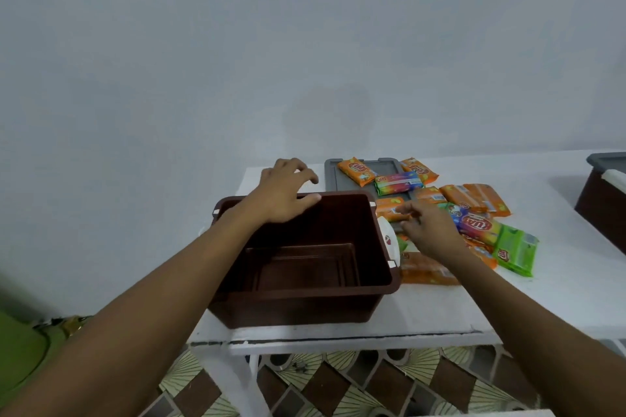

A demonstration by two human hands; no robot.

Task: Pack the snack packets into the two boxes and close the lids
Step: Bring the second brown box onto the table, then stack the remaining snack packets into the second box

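An open, empty brown box (382, 284) stands on the white table. My left hand (284, 193) rests on its far rim, thumb inside and fingers spread over the edge. A grey lid (330, 176) lies flat behind the box with snack packets on it: an orange one (357, 171) and a rainbow-coloured one (399, 183). More orange packets (474, 198), a colourful packet (479, 223) and a green packet (516, 252) lie scattered to the right. My right hand (428, 230) hovers over this pile with fingers loosely curled, holding nothing I can make out. A second brown box (599, 203) with a grey lid stands at the right edge.
The table (440, 311) meets a plain pale wall at the back, and its near edge shows cracks. An orange packet (428, 269) lies beside the box's right wall. Patterned floor tiles (338, 389) run below, and something green (20, 349) sits at the far left.
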